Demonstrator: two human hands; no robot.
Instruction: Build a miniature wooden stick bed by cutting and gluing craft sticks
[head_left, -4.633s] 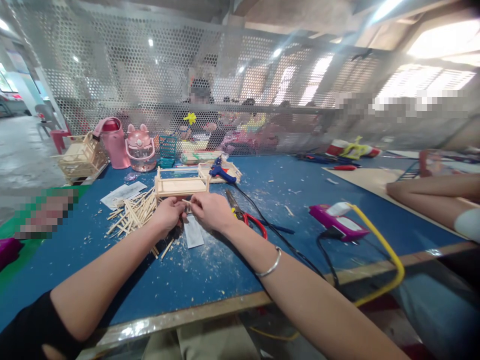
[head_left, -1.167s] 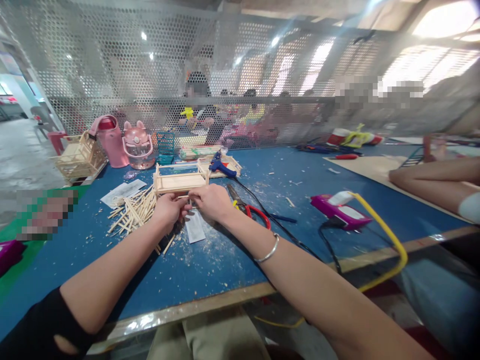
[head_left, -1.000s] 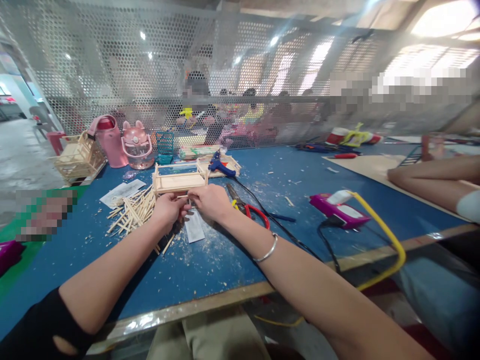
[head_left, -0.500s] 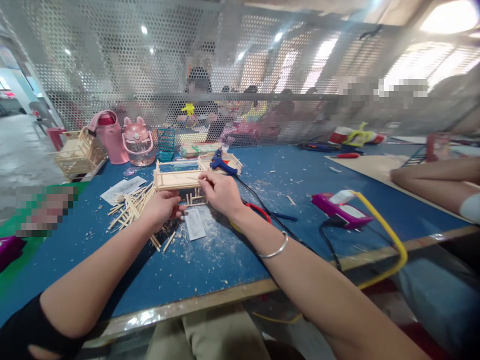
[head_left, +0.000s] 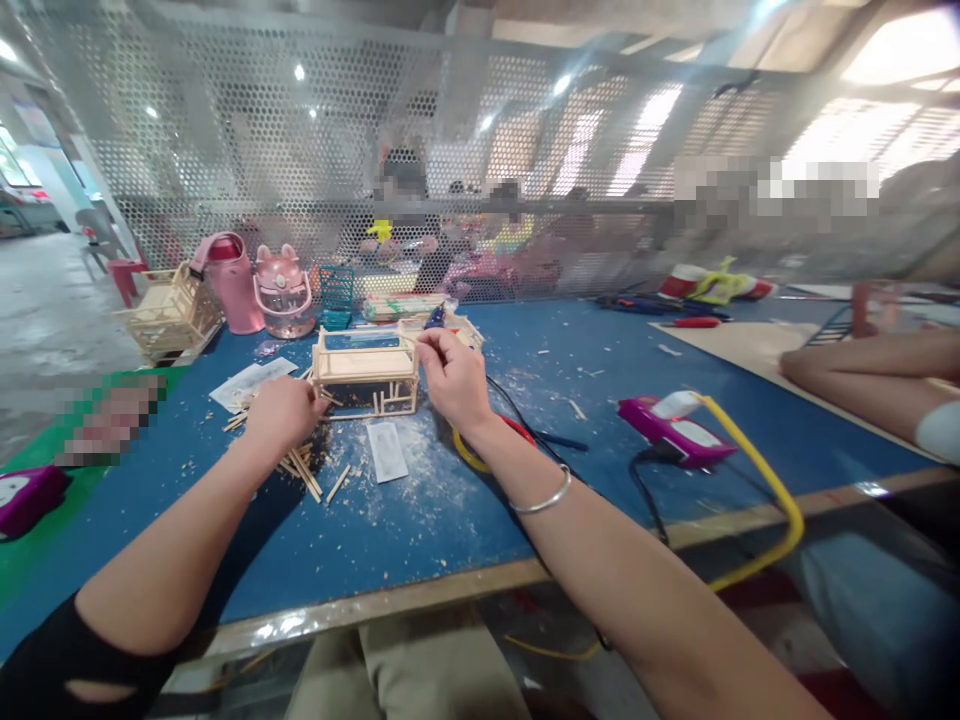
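Note:
A small bed-like model built of pale wooden sticks (head_left: 364, 363) stands at the middle of the blue table, with a flat deck and corner posts. My left hand (head_left: 281, 412) is closed at its left side, fingertips on the lower left corner. At the upper right post, my right hand (head_left: 456, 378) is closed in a pinch on the frame. Loose wooden sticks (head_left: 304, 474) lie under and beside my left hand, which partly hides them. A white paper slip (head_left: 386, 452) lies in front of the model. Behind my right hand a blue glue gun (head_left: 435, 318) shows only in part.
A pink bottle (head_left: 238, 290) and a pink-lidded clear cup (head_left: 285, 300) stand at the back left, beside another stick model (head_left: 169, 315). To the right lies a purple device (head_left: 675, 430) with a yellow cable. A perforated metal screen (head_left: 285, 170) borders the back. Another person's arm (head_left: 862, 370) rests at right.
The stick model has come down and its front now faces me more upright. My left hand has moved from beneath it to its left side; my right hand has shifted to the right post.

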